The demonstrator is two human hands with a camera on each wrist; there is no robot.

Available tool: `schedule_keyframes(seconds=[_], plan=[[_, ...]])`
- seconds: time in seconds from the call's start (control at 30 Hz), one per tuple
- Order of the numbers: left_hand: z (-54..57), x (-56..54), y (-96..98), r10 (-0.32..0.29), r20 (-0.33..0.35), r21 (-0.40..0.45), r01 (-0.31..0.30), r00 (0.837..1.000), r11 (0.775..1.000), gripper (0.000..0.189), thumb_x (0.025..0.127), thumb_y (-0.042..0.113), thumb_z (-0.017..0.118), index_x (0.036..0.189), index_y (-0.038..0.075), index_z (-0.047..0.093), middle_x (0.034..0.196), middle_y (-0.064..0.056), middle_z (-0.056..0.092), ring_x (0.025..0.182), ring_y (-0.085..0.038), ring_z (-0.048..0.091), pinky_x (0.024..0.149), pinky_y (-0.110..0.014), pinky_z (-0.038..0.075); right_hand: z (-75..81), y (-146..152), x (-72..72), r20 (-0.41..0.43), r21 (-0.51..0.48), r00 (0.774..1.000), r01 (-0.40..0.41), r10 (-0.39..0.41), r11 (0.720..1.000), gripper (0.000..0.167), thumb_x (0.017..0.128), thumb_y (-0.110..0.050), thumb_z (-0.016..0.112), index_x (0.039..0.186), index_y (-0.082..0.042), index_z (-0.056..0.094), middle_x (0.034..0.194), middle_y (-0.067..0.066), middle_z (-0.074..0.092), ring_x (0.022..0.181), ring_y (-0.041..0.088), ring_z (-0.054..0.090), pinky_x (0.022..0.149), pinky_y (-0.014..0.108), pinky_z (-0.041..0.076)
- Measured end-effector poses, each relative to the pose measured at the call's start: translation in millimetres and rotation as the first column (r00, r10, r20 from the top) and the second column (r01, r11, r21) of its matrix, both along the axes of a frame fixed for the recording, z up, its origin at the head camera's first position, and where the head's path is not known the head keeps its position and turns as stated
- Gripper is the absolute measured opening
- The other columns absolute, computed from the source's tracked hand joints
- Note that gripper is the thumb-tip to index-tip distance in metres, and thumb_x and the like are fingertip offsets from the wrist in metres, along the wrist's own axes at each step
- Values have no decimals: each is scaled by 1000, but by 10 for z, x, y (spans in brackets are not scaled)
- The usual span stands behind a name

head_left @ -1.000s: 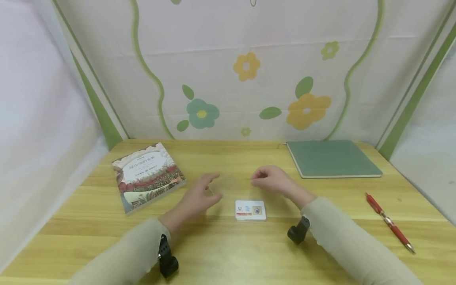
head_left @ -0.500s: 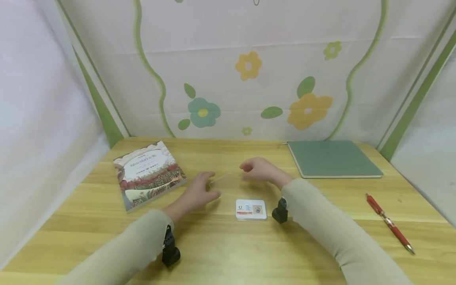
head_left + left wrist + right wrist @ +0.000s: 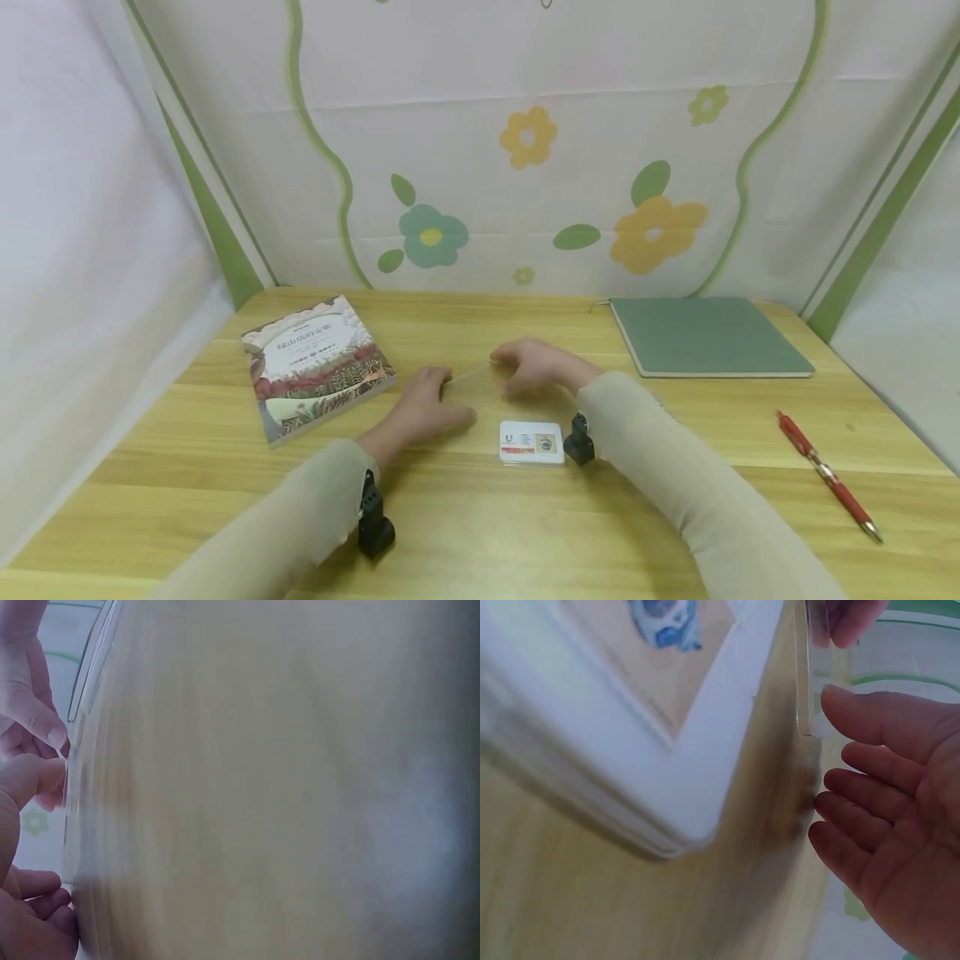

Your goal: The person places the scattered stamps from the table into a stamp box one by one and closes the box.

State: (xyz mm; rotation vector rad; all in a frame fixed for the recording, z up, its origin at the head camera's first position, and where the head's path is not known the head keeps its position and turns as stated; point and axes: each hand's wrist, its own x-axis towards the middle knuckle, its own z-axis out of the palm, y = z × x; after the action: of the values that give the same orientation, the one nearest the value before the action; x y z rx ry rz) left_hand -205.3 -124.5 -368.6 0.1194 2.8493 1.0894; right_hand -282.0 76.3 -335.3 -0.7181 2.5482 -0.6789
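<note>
My left hand (image 3: 422,406) holds a clear plastic sheet-like piece (image 3: 468,374) between thumb and fingers, its thin far edge pointing towards my right hand. Only its outline shows; the exact kind is unclear. My right hand (image 3: 536,365) hovers at its other end, fingers relaxed and apart. In the right wrist view, the thumb (image 3: 847,712) lies at the clear piece's (image 3: 804,682) corner, and whether it touches is hard to tell. Nearer me on the table lies a white ID card (image 3: 531,443) with a small picture and rounded corners; the right wrist view shows its layered edge (image 3: 660,844).
A floral-covered book (image 3: 318,367) lies at the left, beyond my left hand. At the back right is a green notebook (image 3: 708,337), with a red pen (image 3: 828,475) in front of it. A white flowered curtain (image 3: 480,167) borders the wooden table (image 3: 480,525).
My right hand has moved left and slightly away from me, up to the clear piece. The left hand stays near its spot, and the clear piece has tilted. The card lies still.
</note>
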Motion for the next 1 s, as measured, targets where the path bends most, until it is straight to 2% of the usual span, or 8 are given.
schedule_keyframes(seconds=[0.3,0.63,1.0], plan=[[-51,48,21,5,-58,-16,-6,998,1000,72,74,35,74,132,1,48,136,-17,42,128,-36,34,107,-51,29,-31,-50,63,10,45,999,-53,53,998,73,74,-11,73,139,-4,40,144,13,40,133,30,33,112,43,23],[-56,51,13,0,-75,-19,-1,997,1000,72,74,35,74,132,1,48,138,-17,41,129,-37,34,107,-52,28,-40,-89,91,-37,119,998,-50,55,992,72,77,-15,73,140,-6,39,144,10,40,133,28,34,112,41,25],[-35,60,4,-31,-81,-37,28,996,999,70,73,34,76,130,1,51,135,-17,45,125,-37,39,106,-52,31,-36,-58,129,-47,64,998,-36,39,997,65,75,-14,75,133,-6,48,138,11,47,129,29,39,110,43,28]])
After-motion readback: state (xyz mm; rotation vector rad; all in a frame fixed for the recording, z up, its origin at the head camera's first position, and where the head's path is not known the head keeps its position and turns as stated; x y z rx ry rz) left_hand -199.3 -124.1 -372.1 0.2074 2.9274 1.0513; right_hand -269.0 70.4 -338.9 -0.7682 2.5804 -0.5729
